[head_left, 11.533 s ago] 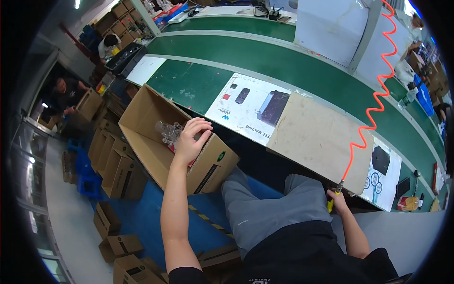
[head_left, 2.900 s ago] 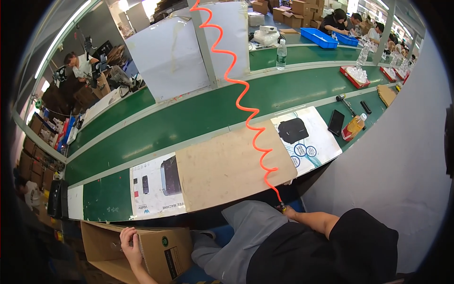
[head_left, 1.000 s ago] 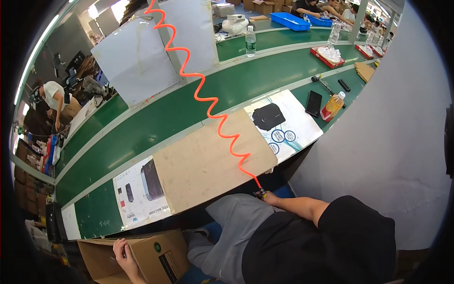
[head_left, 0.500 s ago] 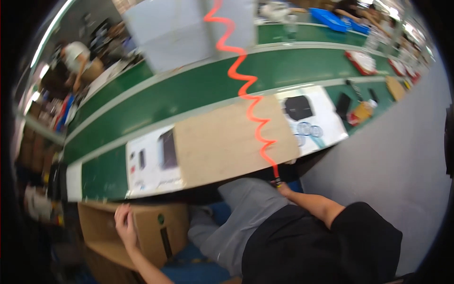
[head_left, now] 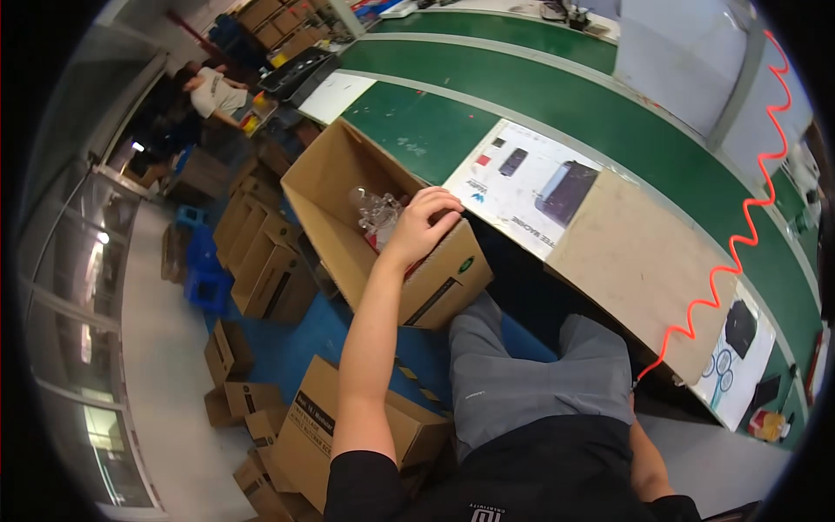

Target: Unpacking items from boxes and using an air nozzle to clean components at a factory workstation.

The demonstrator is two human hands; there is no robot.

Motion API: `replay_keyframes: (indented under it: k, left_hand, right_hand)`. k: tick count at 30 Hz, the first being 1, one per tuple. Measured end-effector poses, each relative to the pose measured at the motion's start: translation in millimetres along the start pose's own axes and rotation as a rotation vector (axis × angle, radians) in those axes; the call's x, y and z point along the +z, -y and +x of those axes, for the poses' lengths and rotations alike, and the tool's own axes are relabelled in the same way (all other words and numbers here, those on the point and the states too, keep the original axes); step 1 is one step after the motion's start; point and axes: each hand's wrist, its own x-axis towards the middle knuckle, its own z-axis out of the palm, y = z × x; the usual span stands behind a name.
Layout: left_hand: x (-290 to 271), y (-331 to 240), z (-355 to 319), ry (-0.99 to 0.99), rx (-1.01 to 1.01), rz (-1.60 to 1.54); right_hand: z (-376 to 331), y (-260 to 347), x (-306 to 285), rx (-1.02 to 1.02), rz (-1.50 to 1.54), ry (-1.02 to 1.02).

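My left hand [head_left: 424, 228] reaches onto the near rim of a tall open cardboard box [head_left: 439, 291], its fingers bent over the top edge. Inside the box are clear plastic pieces [head_left: 377, 213] and something red, partly hidden by the hand. Down by my right thigh is my right hand [head_left: 634, 402], mostly hidden behind the leg. An orange coiled hose [head_left: 739, 239] stretches down to this hand, which is closed at its lower end. What is fitted on the hose end cannot be made out.
The green workbench [head_left: 417, 130] carries a printed white sheet [head_left: 522, 178] and a tan board [head_left: 639, 248]. Cardboard boxes [head_left: 252, 257] and blue plastic stools [head_left: 207, 270] stand at the left. Another box [head_left: 317, 418] sits near my left elbow. Farther back is a person [head_left: 215, 94].
My view has swung left, and the bench and hose now appear farther right. My left hand, formerly raised near the box, now rests on its rim. The right hand stays low by my leg.
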Motion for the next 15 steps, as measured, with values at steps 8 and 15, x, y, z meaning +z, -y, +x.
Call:
replay_keyframes:
  k: [8, 15]
  left_hand:
    - [-3.6, -5.4, -2.9, 0.004, 0.024, 0.028]
    - [-2.6, -4.0, -5.7, 0.005, -0.044, -0.033]
  right_hand:
    - [18.6, 38.4, 26.6, -0.02, -0.092, 0.016]
    - [17.1, 36.8, 28.6, -0.007, -0.141, -0.044]
